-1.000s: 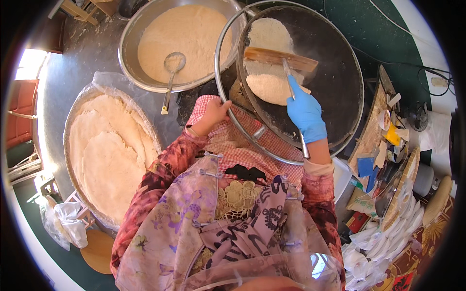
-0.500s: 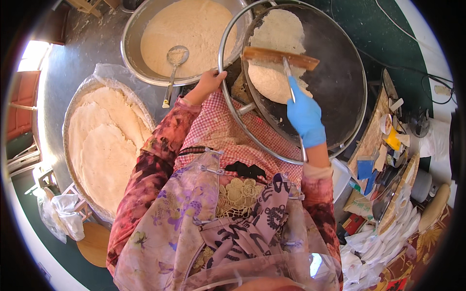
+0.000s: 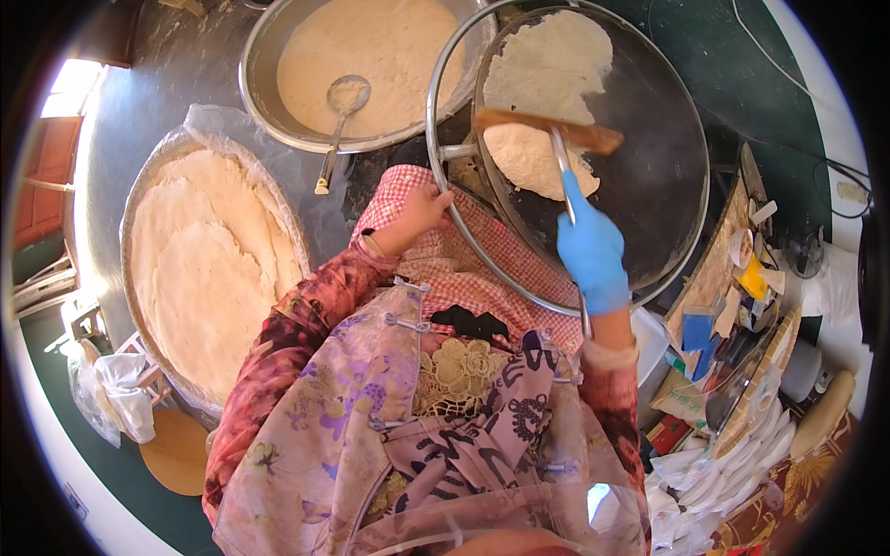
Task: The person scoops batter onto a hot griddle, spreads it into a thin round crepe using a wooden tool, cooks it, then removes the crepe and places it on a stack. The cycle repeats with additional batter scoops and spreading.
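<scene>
My right hand (image 3: 591,250), in a blue glove, is closed round the long metal handle of a wooden spreader (image 3: 593,138). The spreader's blade lies across the round dark griddle (image 3: 649,195), at the far edge of a thick mound of batter (image 3: 533,162). Beyond the blade, a thin pale sheet of batter (image 3: 547,69) covers the griddle's upper left. My bare left hand (image 3: 425,218) has its fingers curled at the metal ring (image 3: 434,111) that circles the griddle, on its left side.
A large metal basin (image 3: 250,79) of batter stands at the far left of the griddle, a ladle (image 3: 336,134) resting in it. A plastic-lined round tray (image 3: 130,269) holds stacked flatbreads to the left. Cluttered boards with tools (image 3: 714,324) lie at right.
My left hand has moved nearer along the ring, whose strut has shifted farther away. The spreader has drawn back a little, and more thin batter shows beyond it.
</scene>
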Demonstrator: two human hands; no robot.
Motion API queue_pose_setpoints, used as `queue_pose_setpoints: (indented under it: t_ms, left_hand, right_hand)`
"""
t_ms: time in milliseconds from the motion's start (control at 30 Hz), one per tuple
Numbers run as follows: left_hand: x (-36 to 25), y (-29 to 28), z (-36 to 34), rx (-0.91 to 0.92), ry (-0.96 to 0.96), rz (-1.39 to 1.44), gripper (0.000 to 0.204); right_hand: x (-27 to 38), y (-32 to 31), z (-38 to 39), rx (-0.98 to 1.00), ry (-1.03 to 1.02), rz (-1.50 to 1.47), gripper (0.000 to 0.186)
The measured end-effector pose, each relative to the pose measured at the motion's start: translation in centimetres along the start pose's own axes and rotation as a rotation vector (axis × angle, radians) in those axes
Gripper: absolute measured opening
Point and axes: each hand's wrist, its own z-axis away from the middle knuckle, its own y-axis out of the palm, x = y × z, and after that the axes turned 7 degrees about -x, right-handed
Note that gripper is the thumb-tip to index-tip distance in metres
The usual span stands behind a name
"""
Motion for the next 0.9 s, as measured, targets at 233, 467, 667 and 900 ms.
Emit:
queue_pose_setpoints:
  t_ms: [233, 467, 667, 900]
  left_hand:
    - [-4.0, -3.5, -3.1, 0.046, 0.020, -0.058, 0.024]
    - [-4.0, -4.5, -2.4, 0.060, 0.048, 0.045, 0.033]
    - [0.4, 0.9, 3.1, 0.077, -0.064, 0.155, 0.033]
    - [0.4, 0.7, -0.1, -0.090, 0.069, 0.084, 0.032]
  right_hand:
    - [-2.4, -1.8, 0.6, -0.031, 0.054, -0.131, 0.061]
    - [-0.1, -0.9, 1.3, 0.058, 0.078, -0.002, 0.062]
    - [-2.2, -2.2, 1.4, -0.010, 0.034, -0.213, 0.061]
    - [0.3, -0.8, 0.6, 0.069, 0.083, 0.025, 0.060]
